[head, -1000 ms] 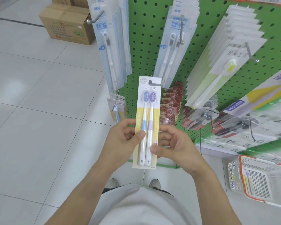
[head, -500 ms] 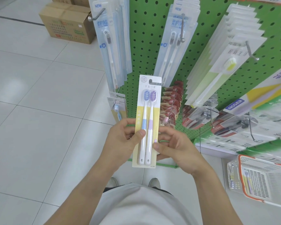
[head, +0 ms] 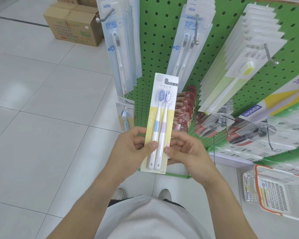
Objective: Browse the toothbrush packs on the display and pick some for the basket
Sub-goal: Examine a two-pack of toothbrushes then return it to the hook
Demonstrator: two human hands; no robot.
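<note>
Both forearms reach fwd from the bottom of frame; left hand (head: 131, 149) grips the toothbrush pack (head: 160, 121) at its left edge, thumb across the front, fingers curled behind; right hand (head: 188, 152) pinches the right edge, thumb tip on the card; pack stands upright btwn them, in front of the green pegboard (head: 155, 40); basket (head: 280, 192) sits low right w/ a pack inside; cardboard box (head: 72, 23) top left.
</note>
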